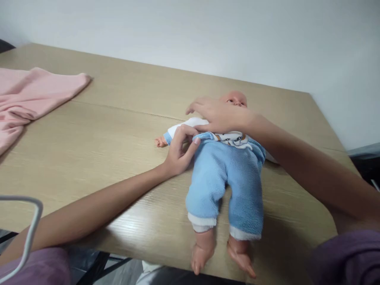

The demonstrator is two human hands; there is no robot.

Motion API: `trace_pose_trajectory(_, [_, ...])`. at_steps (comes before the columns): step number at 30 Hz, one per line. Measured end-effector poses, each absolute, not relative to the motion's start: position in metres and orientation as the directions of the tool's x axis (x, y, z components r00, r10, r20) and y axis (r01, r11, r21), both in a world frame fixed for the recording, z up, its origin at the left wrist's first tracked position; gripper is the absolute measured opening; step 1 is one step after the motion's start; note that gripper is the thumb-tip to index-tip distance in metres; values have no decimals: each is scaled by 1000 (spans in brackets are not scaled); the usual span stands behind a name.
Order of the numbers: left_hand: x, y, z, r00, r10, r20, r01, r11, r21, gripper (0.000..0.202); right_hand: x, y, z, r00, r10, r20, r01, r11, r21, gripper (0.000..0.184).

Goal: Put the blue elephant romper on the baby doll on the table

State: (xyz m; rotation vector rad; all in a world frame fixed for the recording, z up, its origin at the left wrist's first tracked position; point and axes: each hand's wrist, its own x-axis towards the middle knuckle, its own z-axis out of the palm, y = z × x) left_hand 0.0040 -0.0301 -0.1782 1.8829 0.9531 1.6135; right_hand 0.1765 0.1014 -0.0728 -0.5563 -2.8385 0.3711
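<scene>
A baby doll [236, 96] lies on its back on the wooden table, feet toward me. It wears blue fleece overalls [227, 166] with white cuffs and a cartoon patch [236, 139], over a white top [192, 121]. My left hand [183, 148] pinches the upper edge of the overalls at the left side, thumb on top and fingers curled. Above the doll's chest reaches my right hand [218, 114], slightly blurred, its fingers stretched to the left and thumb apart. It hides the chest and part of the head. One doll hand [160, 141] shows at the left.
On the table's [118, 87] left side lies a crumpled pink cloth [38, 89]. A white cable or tube [37, 215] curves at the lower left. A pale wall [192, 35] stands behind the table's far edge. The doll's feet [203, 253] lie near the front edge.
</scene>
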Motion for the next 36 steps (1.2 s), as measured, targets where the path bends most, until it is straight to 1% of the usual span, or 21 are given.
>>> trace_pose_trajectory(2, [4, -32, -176, 94, 724, 683, 231, -683, 693, 16, 148, 118, -84, -958, 281, 59, 259, 934, -246, 29])
trace_pose_trajectory(3, [4, -33, -175, 106, 709, 698, 238, -699, 674, 15, 136, 122, -90, -970, 241, -25, 241, 949, -206, 24])
trace_pose_trajectory(5, [4, -34, -174, 120, 688, 716, 247, -719, 650, 13, 118, 124, -100, -972, 203, -117, 219, 966, -138, 17])
trace_pose_trajectory(6, [4, -34, -174, 121, 685, 718, 252, -721, 645, 13, 114, 122, -104, -973, 201, -114, 213, 972, -102, 16])
trace_pose_trajectory(7, [4, -34, -174, 120, 685, 718, 253, -721, 645, 12, 113, 120, -106, -975, 210, -70, 215, 974, -71, 16])
trace_pose_trajectory(9, [5, -33, -175, 122, 688, 716, 239, -720, 651, 11, 122, 114, -105, -963, 255, 83, 251, 967, -55, 17])
trace_pose_trajectory(10, [5, -33, -175, 126, 690, 713, 228, -720, 656, 11, 130, 111, -103, -944, 287, 163, 276, 957, -87, 20])
trace_pose_trajectory(11, [6, -34, -175, 130, 690, 712, 220, -720, 658, 11, 140, 109, -100, -918, 329, 223, 299, 941, -158, 23])
trace_pose_trajectory(13, [6, -35, -174, 120, 676, 727, 232, -731, 642, 11, 160, 103, -91, -866, 420, 271, 316, 880, -353, 30])
trace_pose_trajectory(15, [6, -36, -174, 85, 646, 759, 281, -746, 604, 11, 178, 97, -84, -823, 506, 258, 299, 772, -561, 35])
trace_pose_trajectory(17, [6, -37, -176, 51, 602, 797, 326, -764, 557, 11, 191, 92, -80, -787, 575, 223, 258, 635, -728, 37])
trace_pose_trajectory(18, [5, -37, -178, 38, 576, 816, 342, -775, 531, 11, 195, 89, -79, -772, 600, 210, 235, 577, -782, 36])
trace_pose_trajectory(20, [4, -37, -182, 17, 529, 848, 373, -791, 486, 14, 199, 85, -79, -748, 630, 211, 200, 517, -832, 31])
trace_pose_trajectory(22, [4, -37, -186, -10, 507, 862, 393, -791, 469, 18, 199, 81, -80, -742, 623, 245, 188, 545, -817, 27])
trace_pose_trajectory(24, [6, -38, -189, -40, 512, 858, 373, -789, 488, 20, 197, 77, -80, -757, 583, 295, 184, 624, -760, 27])
trace_pose_trajectory(27, [10, -39, -190, -107, 552, 827, 262, -786, 559, 16, 197, 71, -79, -787, 504, 355, 201, 754, -625, 30])
trace_pose_trajectory(29, [13, -39, -190, -169, 616, 769, 188, -746, 639, 16, 200, 65, -81, -789, 482, 380, 238, 811, -535, 31])
trace_pose_trajectory(31, [15, -37, -190, -220, 702, 677, 138, -665, 734, 19, 207, 58, -83, -759, 517, 396, 301, 818, -490, 30])
trace_pose_trajectory(32, [15, -35, -190, -239, 742, 626, 119, -617, 778, 22, 211, 53, -83, -732, 556, 394, 341, 800, -494, 28])
trace_pose_trajectory(34, [15, -32, -189, -250, 813, 526, 79, -525, 848, 27, 218, 44, -81, -676, 649, 348, 421, 728, -541, 26])
trace_pose_trajectory(36, [13, -30, -187, -244, 860, 448, 47, -451, 891, 31, 223, 34, -75, -656, 710, 254, 472, 649, -597, 34])
